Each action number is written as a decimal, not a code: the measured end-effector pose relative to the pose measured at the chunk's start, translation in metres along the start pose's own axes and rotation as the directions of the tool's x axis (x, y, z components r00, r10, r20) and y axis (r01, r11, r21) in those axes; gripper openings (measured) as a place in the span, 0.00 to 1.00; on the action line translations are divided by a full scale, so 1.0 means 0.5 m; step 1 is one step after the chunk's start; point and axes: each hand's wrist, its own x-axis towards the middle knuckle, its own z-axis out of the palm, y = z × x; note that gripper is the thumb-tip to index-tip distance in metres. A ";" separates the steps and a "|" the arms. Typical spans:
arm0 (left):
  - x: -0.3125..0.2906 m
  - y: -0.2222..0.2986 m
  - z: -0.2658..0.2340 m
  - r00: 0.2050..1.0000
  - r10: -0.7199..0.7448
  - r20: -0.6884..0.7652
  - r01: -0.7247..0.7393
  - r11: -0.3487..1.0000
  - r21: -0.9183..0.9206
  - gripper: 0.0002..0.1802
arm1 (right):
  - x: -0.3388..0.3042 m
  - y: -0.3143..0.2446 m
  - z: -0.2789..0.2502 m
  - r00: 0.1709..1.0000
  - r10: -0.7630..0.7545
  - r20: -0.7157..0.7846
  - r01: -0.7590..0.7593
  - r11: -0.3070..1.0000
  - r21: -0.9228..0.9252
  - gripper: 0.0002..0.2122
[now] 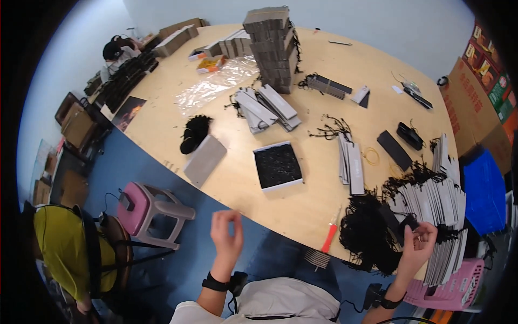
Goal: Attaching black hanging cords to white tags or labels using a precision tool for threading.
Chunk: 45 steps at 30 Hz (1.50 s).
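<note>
The left hand (226,232) was empty, a gap between its thumb and curled fingers; well apart, the right hand (420,243) pinched a small dark piece (410,222) beside black cords (369,235) on the worktop (313,210). It looked light, fairly soft, probably best taken by an edge.

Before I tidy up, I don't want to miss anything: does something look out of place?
The red-handled tool lies at the edge of the table, handle outward, and could perhaps be knocked off. A crumpled clear plastic sheet sprawls beside the tall grey stack, like discarded wrapping.
</note>
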 end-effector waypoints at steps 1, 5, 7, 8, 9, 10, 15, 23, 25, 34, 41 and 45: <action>0.013 -0.031 -0.010 0.996 -0.027 -0.085 0.032 0.998 0.060 0.09 | 0.004 0.009 0.007 0.998 -0.063 -0.018 0.063 0.998 0.010 0.12; 0.056 -0.116 -0.037 0.958 -0.088 -0.274 0.152 0.964 0.220 0.10 | 0.010 0.011 0.008 0.999 -0.026 -0.032 0.024 0.998 -0.059 0.08; 0.066 -0.133 -0.043 0.924 -0.207 -0.321 0.291 0.926 0.239 0.15 | 0.009 0.013 0.002 0.996 -0.053 -0.072 0.046 0.995 -0.088 0.07; 0.072 -0.138 -0.041 0.924 -0.181 -0.337 0.280 0.920 0.273 0.14 | 0.008 0.014 -0.006 0.991 -0.066 -0.115 0.063 0.998 -0.027 0.07; 0.076 -0.143 -0.038 0.925 -0.180 -0.335 0.277 0.922 0.270 0.14 | 0.007 0.013 -0.011 0.984 -0.077 -0.158 0.083 0.996 0.033 0.07; 0.079 -0.150 -0.035 0.924 -0.175 -0.341 0.273 0.924 0.266 0.12 | 0.005 0.013 -0.008 0.966 -0.123 -0.227 0.128 0.992 0.009 0.07; 0.079 -0.192 -0.042 0.919 -0.236 -0.315 0.316 0.920 0.231 0.06 | -0.017 0.005 -0.024 0.981 -0.149 -0.127 0.154 0.988 0.024 0.09; 0.073 -0.201 -0.020 0.928 -0.203 -0.314 0.241 0.967 0.086 0.07 | -0.057 -0.011 -0.055 0.842 -0.533 0.081 0.538 0.818 -0.203 0.11; 0.070 -0.189 -0.013 0.921 -0.166 -0.351 0.198 0.979 0.054 0.06 | -0.090 -0.016 -0.056 0.884 -0.468 0.005 0.468 0.884 -0.015 0.09; 0.048 -0.121 -0.047 0.891 -0.313 -0.330 0.214 0.929 -0.303 0.09 | -0.201 0.000 0.045 0.450 -0.135 0.883 0.206 0.978 0.044 0.06; 0.037 -0.023 -0.113 0.914 -0.267 -0.306 0.139 0.914 -0.382 0.07 | -0.241 0.047 0.081 0.526 -0.137 0.839 0.251 0.968 0.001 0.06; 0.028 0.052 -0.112 0.949 -0.256 -0.183 0.176 0.914 -0.365 0.06 | -0.261 0.052 0.081 0.585 -0.179 0.791 0.353 0.934 -0.050 0.05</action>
